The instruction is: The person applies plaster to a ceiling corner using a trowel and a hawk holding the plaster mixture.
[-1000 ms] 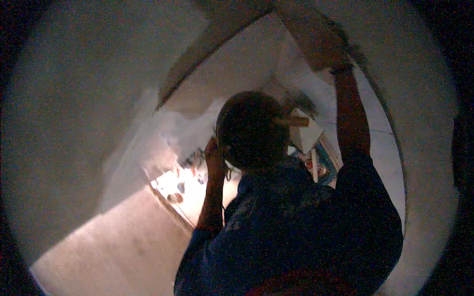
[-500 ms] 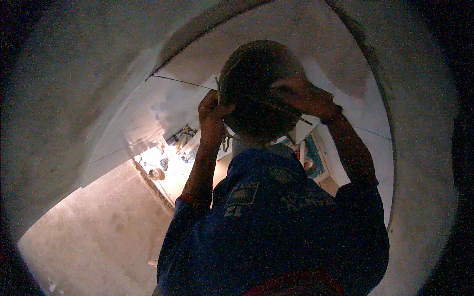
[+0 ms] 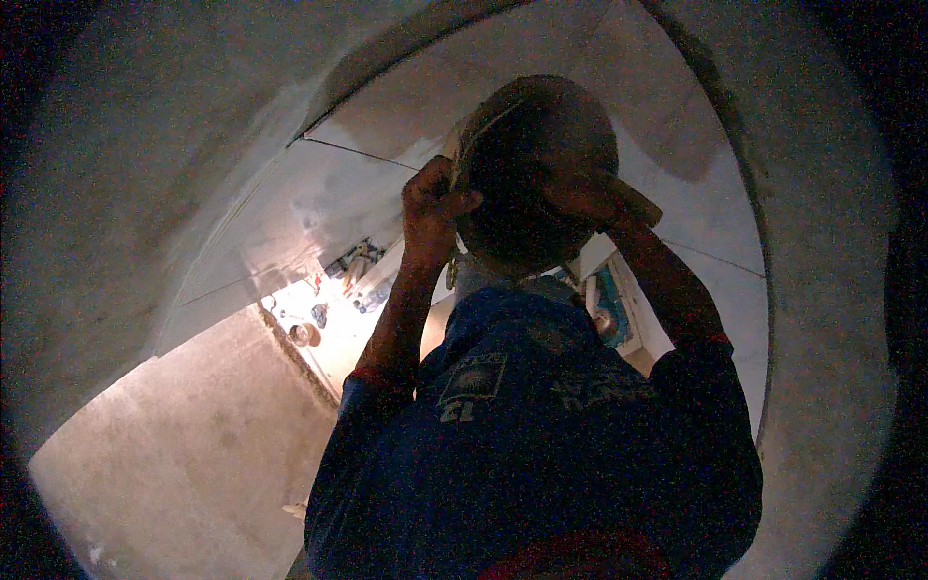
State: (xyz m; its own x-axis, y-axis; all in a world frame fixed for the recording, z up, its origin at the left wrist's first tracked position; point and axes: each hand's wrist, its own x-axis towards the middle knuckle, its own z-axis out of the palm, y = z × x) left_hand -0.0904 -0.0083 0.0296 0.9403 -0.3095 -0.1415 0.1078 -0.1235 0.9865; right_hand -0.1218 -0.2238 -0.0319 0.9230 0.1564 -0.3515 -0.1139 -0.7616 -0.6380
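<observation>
A dark round bucket [image 3: 527,130] is held up in front of my chest, its mouth turned toward me. My left hand [image 3: 433,198] grips its left rim, thumb over the edge and fingers outside. What the bucket holds is too dark to make out. Over the right part of its mouth is my right hand [image 3: 582,196], closed on a flat-ended tool. One broad brownish end of this flat tool [image 3: 638,200] sticks out past the right rim. Its other end is lost in shadow, so I cannot tell its exact kind.
Large pale wall panels [image 3: 358,193] with dark joints rise close in front. Below left, a brightly lit surface [image 3: 338,353] bears a small round container [image 3: 303,334] and several small items. Behind my right forearm is a blue-green tray or box [image 3: 607,300].
The bucket and my left hand have shifted a little to the right. My right hand has turned the tool, so its flat face shows where a thin edge showed before.
</observation>
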